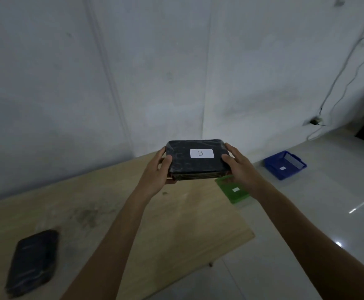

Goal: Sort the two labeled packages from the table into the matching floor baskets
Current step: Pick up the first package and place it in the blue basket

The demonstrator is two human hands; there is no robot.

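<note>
A black wrapped package (198, 167) with a white label reading "B" is held up in the air above the table's far end. My left hand (158, 172) grips its left side and my right hand (239, 167) grips its right side. A second black package (32, 263) lies on the wooden table (116, 200) at the near left; no label shows on it. On the floor beyond the table stand a green basket (233, 190), partly hidden by my right hand, and a blue basket (285, 164) further right. Each basket carries a small white tag, too small to read.
The table's right edge runs diagonally, with pale glossy floor tiles to its right. A white wall stands close behind the table. Cables hang down the wall at the far right to a socket near the floor.
</note>
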